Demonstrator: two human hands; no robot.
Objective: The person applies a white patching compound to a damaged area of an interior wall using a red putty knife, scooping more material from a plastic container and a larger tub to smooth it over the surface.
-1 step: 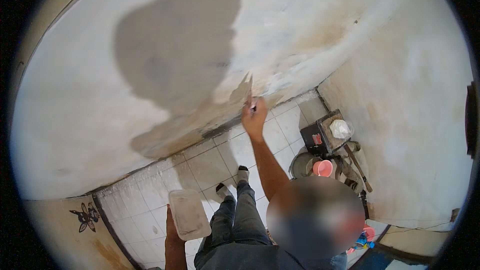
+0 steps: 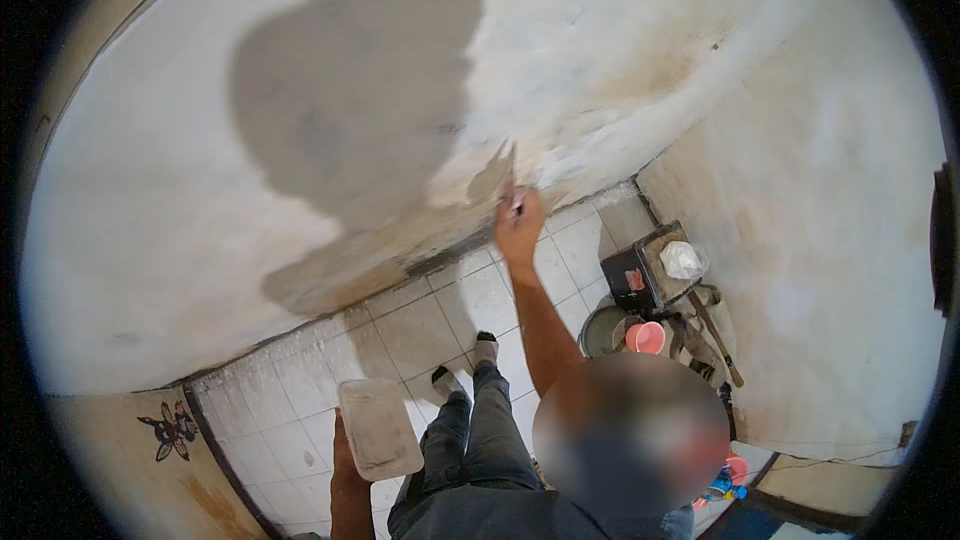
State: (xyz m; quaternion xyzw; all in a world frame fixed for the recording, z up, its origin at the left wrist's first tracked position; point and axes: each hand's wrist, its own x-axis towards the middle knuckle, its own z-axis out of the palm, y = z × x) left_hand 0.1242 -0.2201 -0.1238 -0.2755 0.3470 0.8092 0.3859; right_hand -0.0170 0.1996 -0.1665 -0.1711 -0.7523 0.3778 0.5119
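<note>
Passage runs leftward along the wall (image 2: 560, 50); low at right stands a black box (image 2: 626, 278).

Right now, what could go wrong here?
The pale tray in the left hand might tip, spilling any contents onto the tiled floor. The thin tool in the right hand could scratch the wall close to its tip. A step rightward might knock the pink container.

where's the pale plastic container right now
In the head view, the pale plastic container is low and left of centre, held in the left hand just left of the person's legs.
</note>
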